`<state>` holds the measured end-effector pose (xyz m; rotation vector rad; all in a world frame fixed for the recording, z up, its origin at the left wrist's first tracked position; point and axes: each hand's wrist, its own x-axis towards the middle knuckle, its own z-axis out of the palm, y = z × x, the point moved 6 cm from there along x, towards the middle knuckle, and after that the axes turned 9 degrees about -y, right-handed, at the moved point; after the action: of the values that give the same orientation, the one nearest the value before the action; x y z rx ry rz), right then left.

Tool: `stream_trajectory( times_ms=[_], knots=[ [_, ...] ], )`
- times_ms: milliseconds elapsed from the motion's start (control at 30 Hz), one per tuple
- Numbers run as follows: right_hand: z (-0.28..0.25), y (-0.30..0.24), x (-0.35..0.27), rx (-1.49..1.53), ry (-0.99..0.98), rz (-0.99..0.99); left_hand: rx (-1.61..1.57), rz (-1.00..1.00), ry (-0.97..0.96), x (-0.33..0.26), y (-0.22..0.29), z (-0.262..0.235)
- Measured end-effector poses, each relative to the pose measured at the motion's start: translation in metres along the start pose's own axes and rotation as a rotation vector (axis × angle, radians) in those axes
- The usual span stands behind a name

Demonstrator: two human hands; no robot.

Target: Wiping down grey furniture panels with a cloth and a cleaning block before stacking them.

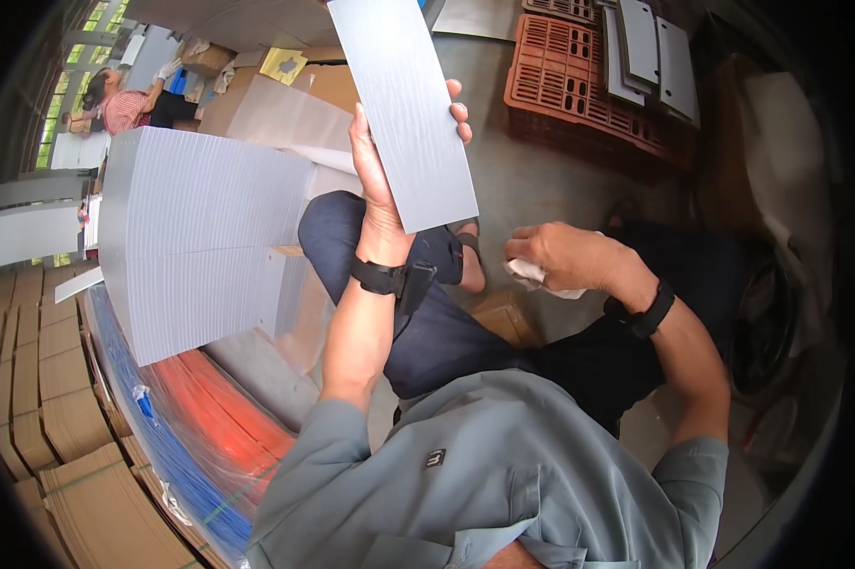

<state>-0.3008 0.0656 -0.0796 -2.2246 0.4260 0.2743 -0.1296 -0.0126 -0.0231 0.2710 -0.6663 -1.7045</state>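
A long flat grey panel (406,114) with a faintly streaked face is held up in front of me. My left hand (377,175) grips it from beneath, the thumb along its left edge and fingertips curling over the right edge. Over my right thigh, apart from the panel, my right hand (571,256) is closed around a crumpled white cloth (530,275). Both wrists wear black bands. To the left of my left arm stands a big stack of similar grey panels (209,247), edges toward me.
Orange plastic crates (552,71) stand at the far right, with several grey panels (641,47) on them. Flat cardboard bundles (57,379) and wrapped blue and red strips (214,403) lie at the left. Another person (128,106) works at the far left.
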Motion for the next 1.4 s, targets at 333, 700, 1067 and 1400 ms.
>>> stream_trajectory(
  times_ms=[333, 700, 1067, 1400],
  knots=[
    [-0.106, 0.008, -0.051, 0.119, 0.819, 0.033, -0.047, -0.019, -0.007, 0.002, -0.001, -0.004],
    [-0.099, 0.003, -0.041, 0.167, 0.766, 0.026, -0.064, -0.018, 0.011, -0.002, -0.003, -0.001],
    [-0.102, -0.052, -0.026, -0.157, 0.973, -0.413, 0.278, -0.096, 0.070, -0.008, -0.023, -0.007],
    [-0.193, 0.084, -0.064, 0.074, 1.562, 0.242, -0.174, -0.494, -0.087, -0.040, -0.080, 0.006]
  ],
)
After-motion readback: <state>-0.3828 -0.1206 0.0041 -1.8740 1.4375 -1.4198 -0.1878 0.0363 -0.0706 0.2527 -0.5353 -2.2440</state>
